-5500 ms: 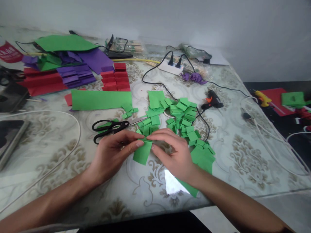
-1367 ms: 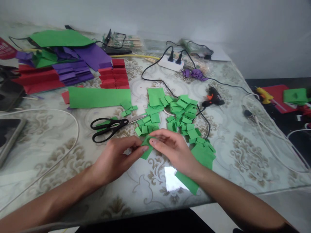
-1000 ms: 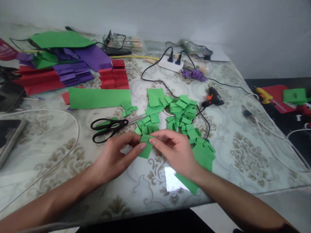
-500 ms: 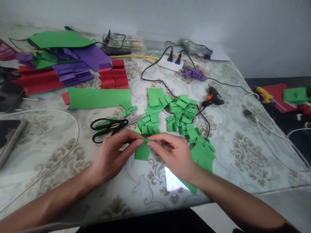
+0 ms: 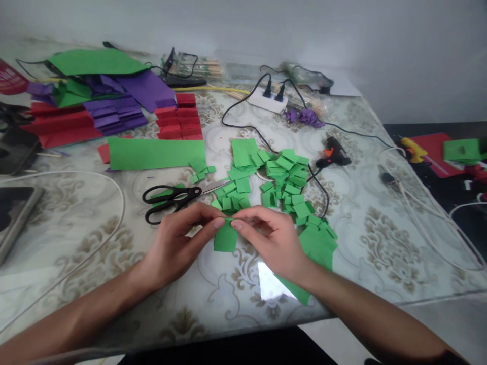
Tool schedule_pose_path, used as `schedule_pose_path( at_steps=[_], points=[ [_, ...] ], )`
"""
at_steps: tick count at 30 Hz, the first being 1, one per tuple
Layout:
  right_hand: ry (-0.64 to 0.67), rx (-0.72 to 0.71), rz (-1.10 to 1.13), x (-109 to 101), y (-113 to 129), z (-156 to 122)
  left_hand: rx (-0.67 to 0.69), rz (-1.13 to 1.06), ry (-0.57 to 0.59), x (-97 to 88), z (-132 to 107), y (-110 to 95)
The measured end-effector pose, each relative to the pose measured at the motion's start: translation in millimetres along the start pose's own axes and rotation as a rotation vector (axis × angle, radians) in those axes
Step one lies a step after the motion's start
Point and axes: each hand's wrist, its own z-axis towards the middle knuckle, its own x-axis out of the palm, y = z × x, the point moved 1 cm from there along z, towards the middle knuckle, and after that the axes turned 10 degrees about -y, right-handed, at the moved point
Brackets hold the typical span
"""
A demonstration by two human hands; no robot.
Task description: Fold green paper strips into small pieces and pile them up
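Observation:
Between both hands hangs a small piece of green paper [image 5: 225,240], pinched along its top edge. My left hand [image 5: 181,243] grips the upper left corner between thumb and fingers. At the upper right corner, my right hand [image 5: 274,242] pinches the same piece. Black-handled scissors [image 5: 173,199] lie just beyond my left hand, blades pointing right. A heap of small cut and folded green paper pieces [image 5: 285,175] spreads past my fingertips. Larger green paper [image 5: 317,248] lies partly hidden under my right hand and forearm.
A long green strip [image 5: 155,153] lies at left, near pleated red paper [image 5: 178,124] and purple paper [image 5: 114,114]. A black glue gun [image 5: 334,152] is at right, its cord running by the heap. Behind stands a white power strip [image 5: 267,100]. A white cable [image 5: 426,223] crosses the right side.
The green piece between my fingers has turned slightly and now hangs straighter, facing me. Both hands stay almost in the same place, still pinching it.

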Motion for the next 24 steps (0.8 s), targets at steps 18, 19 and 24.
schedule_pose_path(
  at_steps=[18,19,24],
  points=[
    [0.021,-0.120,-0.077,-0.9,-4.8,-3.4,0.048,0.041,0.031,0.7,-1.1,-4.5],
    [0.027,-0.116,-0.074,-0.9,-4.9,-3.5,0.048,0.042,0.032,0.7,-1.2,-4.2],
    [0.031,-0.088,-0.081,-0.7,-4.0,-3.8,0.045,0.047,0.024,1.7,-0.6,-2.5]
  ],
)
